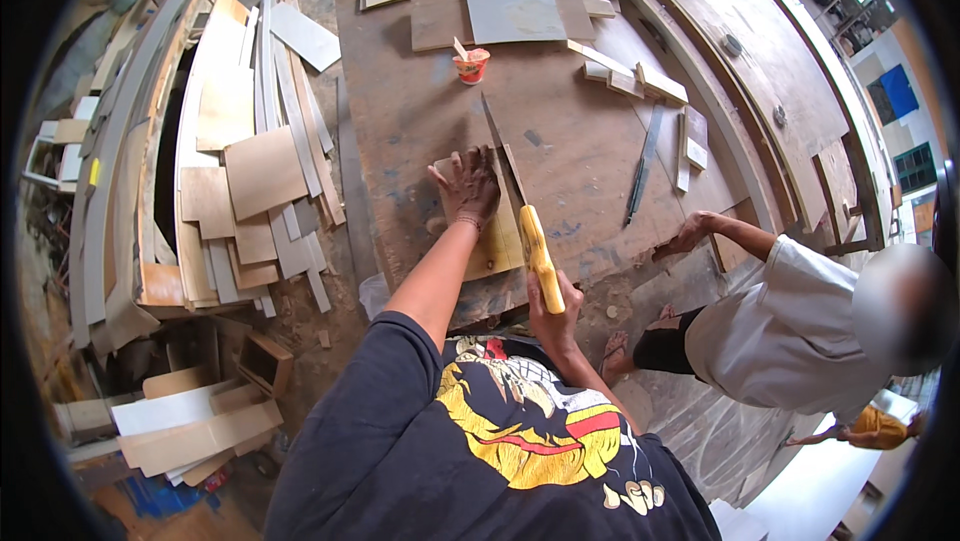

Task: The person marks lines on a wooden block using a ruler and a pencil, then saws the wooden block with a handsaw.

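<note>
The person's right hand (pixel 556 309) is wrapped around the yellow handle of a handsaw (pixel 537 251). The left hand (pixel 468 184) grasps nothing; it is pressed down on a wooden board (pixel 497 244), fingers spread, just left of the blade. Farther up stands 1 small red-and-white cup (pixel 471 68), with 1 pale stick (pixel 459 48) leaning out over its rim; what lies deeper in the cup cannot be made out.

The saw is at the right side of the board, near the bench's close edge. Its handle lies toward the person and its dark blade points away, the tip slightly left, so the long axis runs nearly straight outward, toward the cup.

The brown workbench (pixel 590 166) is scuffed and stained. On its right lies 1 dark narrow strip (pixel 646 163); grey panels (pixel 515 14) lie at the far end. Boards (pixel 265 171) are heaped on the left. At right, 1 co-worker (pixel 770 331) in a light shirt reaches a hand (pixel 690 234) to the bench's edge.
</note>
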A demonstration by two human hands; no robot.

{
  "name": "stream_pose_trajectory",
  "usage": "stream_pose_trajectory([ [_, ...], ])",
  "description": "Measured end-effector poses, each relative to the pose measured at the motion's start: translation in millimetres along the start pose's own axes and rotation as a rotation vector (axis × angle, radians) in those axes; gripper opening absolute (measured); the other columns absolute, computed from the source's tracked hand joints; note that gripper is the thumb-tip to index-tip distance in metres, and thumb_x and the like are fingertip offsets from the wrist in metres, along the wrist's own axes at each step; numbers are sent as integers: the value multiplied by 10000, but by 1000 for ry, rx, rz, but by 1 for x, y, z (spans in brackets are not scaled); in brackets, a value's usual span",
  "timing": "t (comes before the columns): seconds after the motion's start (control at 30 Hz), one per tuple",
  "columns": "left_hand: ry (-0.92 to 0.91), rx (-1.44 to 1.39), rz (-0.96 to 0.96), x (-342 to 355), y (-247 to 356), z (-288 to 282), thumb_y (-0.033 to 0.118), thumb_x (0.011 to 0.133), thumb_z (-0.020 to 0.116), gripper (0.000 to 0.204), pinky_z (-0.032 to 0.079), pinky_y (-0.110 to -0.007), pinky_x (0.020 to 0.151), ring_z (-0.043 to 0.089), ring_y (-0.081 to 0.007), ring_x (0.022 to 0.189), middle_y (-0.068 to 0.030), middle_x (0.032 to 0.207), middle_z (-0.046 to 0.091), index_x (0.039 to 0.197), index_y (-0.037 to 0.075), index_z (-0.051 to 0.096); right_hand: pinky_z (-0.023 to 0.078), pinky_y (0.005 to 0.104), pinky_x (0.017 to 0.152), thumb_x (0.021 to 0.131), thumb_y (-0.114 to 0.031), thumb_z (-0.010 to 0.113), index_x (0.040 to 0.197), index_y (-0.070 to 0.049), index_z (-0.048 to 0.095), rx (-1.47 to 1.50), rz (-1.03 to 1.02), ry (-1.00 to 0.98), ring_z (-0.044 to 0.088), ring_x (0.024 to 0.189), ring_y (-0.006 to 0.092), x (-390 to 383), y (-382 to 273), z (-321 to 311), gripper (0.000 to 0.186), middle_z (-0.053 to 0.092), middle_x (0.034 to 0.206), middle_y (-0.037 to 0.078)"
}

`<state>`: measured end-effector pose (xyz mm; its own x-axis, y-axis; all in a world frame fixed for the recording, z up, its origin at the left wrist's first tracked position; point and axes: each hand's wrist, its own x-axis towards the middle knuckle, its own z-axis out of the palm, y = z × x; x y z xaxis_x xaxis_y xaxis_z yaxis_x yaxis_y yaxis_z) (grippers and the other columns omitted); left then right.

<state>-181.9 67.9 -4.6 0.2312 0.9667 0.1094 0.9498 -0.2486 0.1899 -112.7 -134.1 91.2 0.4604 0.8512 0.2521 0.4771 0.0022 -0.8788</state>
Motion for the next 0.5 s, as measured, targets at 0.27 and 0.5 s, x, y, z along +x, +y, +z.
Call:
stream_pose_trajectory([
  [0.27, -49, -85, -23, 2, 2, -1, 252, 932, 292, 442, -34, -633, 1040, 254, -275, 1310, -24, 1356, 349, 1363, 169, 343, 418, 320, 477, 781, -71, 624, 819, -8, 591, -40, -41, 85, 552, 499, 270, 6, 12, -9, 80, 505, 606, 125],
  [0.5, -84, -89, 0, 1, 5, -7, 251, 931, 300, 443, -47, -638, 1034, 250, -280, 1318, -27, 1359, 348, 1363, 162, 344, 404, 323, 464, 785, -71, 629, 789, 2, 571, -9, -37, 34, 533, 473, 270, 7, 7, -5, 93, 482, 580, 126],
])
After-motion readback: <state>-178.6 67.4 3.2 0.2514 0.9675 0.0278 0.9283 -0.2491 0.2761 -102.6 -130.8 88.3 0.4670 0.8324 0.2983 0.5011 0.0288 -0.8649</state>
